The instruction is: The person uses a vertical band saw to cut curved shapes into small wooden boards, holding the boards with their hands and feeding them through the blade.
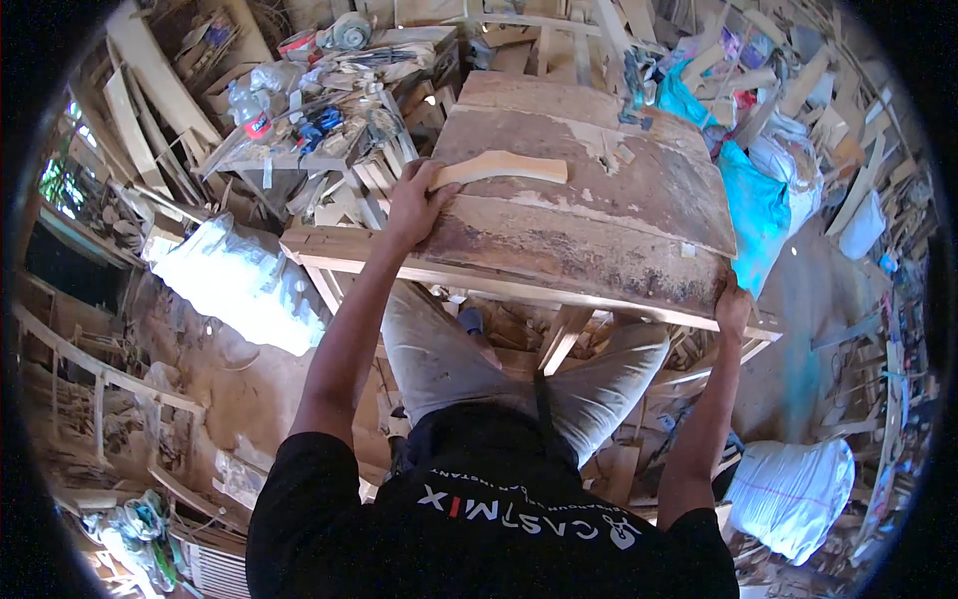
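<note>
Our left hand point(417, 205) pinches a curved wooden piece point(509, 166) left of the bench point(629, 190)'s middle, presumably steadying it; our right hand point(734, 307), seemingly half-curled, holds the bench's near-right corner, perhaps bracing.

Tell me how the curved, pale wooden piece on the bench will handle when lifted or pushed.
The curved wooden piece looks like solid wood, so it should stay stiff. Being slim, it is probably light. Its long, bent shape lies along the worn tabletop, so a push would likely slide or pivot it rather than roll it.
</note>
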The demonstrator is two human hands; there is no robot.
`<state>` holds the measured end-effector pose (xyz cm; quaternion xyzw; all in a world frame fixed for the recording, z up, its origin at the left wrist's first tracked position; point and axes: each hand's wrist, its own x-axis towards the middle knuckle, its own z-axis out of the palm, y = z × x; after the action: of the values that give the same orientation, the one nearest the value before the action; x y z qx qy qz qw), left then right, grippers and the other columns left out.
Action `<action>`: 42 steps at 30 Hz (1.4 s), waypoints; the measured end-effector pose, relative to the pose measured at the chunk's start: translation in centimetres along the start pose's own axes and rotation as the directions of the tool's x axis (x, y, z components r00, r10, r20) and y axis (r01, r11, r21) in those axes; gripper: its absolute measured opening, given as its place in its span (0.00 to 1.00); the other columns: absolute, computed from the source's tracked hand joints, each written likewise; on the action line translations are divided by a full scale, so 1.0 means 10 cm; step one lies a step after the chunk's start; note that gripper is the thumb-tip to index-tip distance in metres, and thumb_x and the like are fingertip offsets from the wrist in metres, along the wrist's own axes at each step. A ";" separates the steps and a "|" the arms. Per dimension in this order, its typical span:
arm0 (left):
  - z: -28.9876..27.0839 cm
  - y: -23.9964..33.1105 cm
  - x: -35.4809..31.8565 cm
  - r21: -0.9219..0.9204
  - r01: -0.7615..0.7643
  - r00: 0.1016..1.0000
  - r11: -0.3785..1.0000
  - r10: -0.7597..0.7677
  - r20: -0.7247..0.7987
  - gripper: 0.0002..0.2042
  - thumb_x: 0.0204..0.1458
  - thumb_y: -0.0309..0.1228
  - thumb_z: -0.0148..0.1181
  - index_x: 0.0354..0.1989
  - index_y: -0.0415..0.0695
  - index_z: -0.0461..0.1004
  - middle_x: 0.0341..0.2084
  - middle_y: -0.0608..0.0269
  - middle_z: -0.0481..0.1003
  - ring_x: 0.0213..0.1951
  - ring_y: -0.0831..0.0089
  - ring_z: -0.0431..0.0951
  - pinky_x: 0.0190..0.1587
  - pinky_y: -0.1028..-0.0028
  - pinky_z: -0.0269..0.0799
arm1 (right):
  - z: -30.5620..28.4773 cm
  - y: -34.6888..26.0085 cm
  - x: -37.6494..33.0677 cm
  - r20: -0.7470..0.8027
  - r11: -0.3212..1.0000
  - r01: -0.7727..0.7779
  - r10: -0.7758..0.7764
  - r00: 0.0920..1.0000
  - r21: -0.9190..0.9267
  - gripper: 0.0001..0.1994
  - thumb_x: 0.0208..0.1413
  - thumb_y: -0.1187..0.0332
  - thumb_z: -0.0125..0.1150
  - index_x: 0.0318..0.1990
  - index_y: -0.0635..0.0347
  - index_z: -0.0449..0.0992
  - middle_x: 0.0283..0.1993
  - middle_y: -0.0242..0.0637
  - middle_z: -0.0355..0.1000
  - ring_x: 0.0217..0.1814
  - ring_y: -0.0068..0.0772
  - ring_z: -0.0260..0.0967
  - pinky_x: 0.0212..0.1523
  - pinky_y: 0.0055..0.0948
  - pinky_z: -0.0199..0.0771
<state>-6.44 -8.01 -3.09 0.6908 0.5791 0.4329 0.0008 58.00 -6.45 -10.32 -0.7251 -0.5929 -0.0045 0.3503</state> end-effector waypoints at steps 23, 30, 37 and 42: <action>0.46 1.65 0.79 -0.955 0.298 0.946 -0.005 -0.129 0.296 0.21 0.69 0.33 0.56 0.67 0.39 0.66 0.61 0.50 0.75 0.59 0.63 0.79 0.61 0.65 0.77 | -0.17 -0.24 -0.20 0.176 0.997 -0.025 0.039 0.984 -0.079 0.19 0.73 0.59 0.45 0.58 0.61 0.76 0.46 0.64 0.78 0.44 0.77 0.74 0.45 0.65 0.73; 0.86 1.84 0.99 -0.924 0.383 0.918 -0.003 -0.107 0.381 0.22 0.69 0.35 0.56 0.66 0.37 0.67 0.62 0.50 0.75 0.60 0.63 0.79 0.60 0.66 0.78 | -0.24 -0.38 -0.28 0.136 0.989 -0.073 0.055 0.989 0.128 0.19 0.72 0.59 0.49 0.57 0.63 0.76 0.48 0.64 0.78 0.50 0.73 0.74 0.49 0.61 0.73; 1.10 2.19 0.99 -0.900 0.431 0.898 -0.068 -0.069 0.435 0.23 0.68 0.35 0.57 0.65 0.33 0.65 0.59 0.46 0.75 0.60 0.60 0.79 0.62 0.63 0.80 | -0.24 -0.44 -0.35 -0.002 0.969 -0.066 0.069 0.998 0.237 0.17 0.70 0.58 0.56 0.51 0.65 0.77 0.48 0.62 0.78 0.51 0.71 0.74 0.49 0.58 0.74; 1.20 2.22 0.88 -0.856 0.381 0.893 -0.348 -0.099 0.438 0.23 0.64 0.43 0.61 0.59 0.38 0.69 0.47 0.53 0.77 0.49 0.64 0.80 0.50 0.67 0.82 | -0.33 -0.64 -0.37 0.030 0.959 -0.125 0.121 0.992 0.254 0.16 0.70 0.59 0.55 0.52 0.65 0.78 0.49 0.61 0.78 0.52 0.69 0.75 0.50 0.57 0.75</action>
<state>18.12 -2.26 5.78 0.3042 0.1303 0.6416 0.6920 52.74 -10.99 -6.23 -0.7093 -0.5448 0.0986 0.4362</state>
